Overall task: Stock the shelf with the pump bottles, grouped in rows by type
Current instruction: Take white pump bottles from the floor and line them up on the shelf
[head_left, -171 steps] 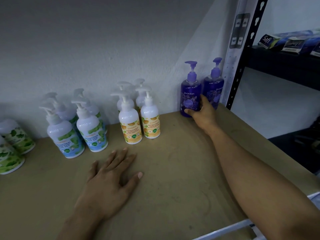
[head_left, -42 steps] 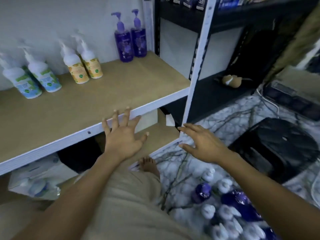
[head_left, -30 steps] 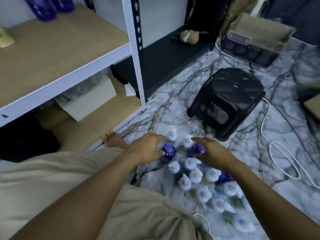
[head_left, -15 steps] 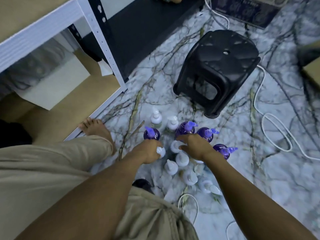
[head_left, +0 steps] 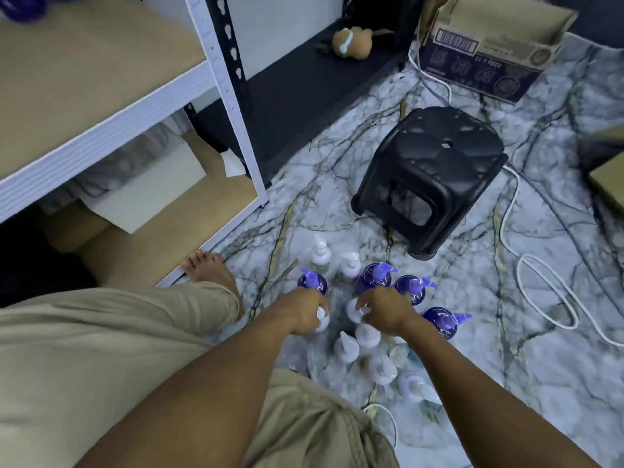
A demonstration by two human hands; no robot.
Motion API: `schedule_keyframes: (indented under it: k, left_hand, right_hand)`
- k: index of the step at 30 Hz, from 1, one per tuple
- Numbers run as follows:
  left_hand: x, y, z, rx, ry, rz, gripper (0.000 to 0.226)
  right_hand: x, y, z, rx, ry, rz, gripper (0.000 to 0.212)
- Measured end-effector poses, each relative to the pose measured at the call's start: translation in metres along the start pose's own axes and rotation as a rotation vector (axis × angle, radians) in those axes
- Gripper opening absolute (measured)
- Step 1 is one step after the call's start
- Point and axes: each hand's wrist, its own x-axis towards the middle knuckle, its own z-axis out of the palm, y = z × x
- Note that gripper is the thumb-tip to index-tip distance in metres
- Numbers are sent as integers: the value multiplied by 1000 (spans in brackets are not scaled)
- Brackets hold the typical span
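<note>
White pump bottles [head_left: 366, 334] and purple ones stand clustered on the marbled floor [head_left: 557, 366], near a black stool [head_left: 435, 170] and well below the wooden shelf [head_left: 84, 79]. The left hand [head_left: 304, 312] curls its fingers round the leftmost purple bottle [head_left: 312, 282]. The right hand [head_left: 385, 310] grips a second purple bottle [head_left: 374, 280] just beside it

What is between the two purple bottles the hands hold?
In the head view, a white pump bottle stands there, slightly farther back. The left hand grips the left purple bottle, the right hand the right purple bottle.
</note>
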Motion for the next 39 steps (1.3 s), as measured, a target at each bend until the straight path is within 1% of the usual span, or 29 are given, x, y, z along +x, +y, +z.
schedule_keyframes:
  k: [2,5,9,12,15,19,21,23,26,28,30,35,39]
  left_hand:
    - [-15,0,-12,-1,31,7,21]
    - [-42,1,-29,28,103,18,17]
    - [-85,5,-57,115,226,74,24]
    - [-125,4,-85,186,307,127,30]
    - [-168,-4,-117,305,438,146,35]
    - [-228,-16,-164,502,651,165,35]
    - [-257,-24,-188,582,765,136,39]
    - [-283,-34,-211,631,846,98,43]
    - [-322,-57,-245,695,953,61,44]
    - [-345,-80,-266,707,1013,29,37]
    - [-365,-105,-286,709,1030,-49,32]
    - [-406,-160,-321,672,1008,-213,37]
    - [-427,-196,-336,690,1007,-346,37]
  right_hand:
    - [-8,-7,-9,-34,16,-9,19]
    - [-20,-21,-30,-38,51,-36,22]
    - [-49,-52,-74,-130,187,-123,20]
    - [-74,-81,-115,-194,287,-207,12]
    - [-98,-116,-158,-243,367,-292,9]
    - [-122,-174,-209,-304,521,-412,20]
    - [-127,-208,-230,-318,615,-458,25]
    - [-127,-243,-249,-311,672,-490,31]
    - [-118,-296,-272,-227,670,-549,41]
    - [-109,-334,-283,-168,668,-586,42]
    - [-102,-373,-289,-131,669,-595,40]
    - [-83,-467,-296,-51,628,-619,37]
    - [-71,-533,-291,-73,607,-625,35]
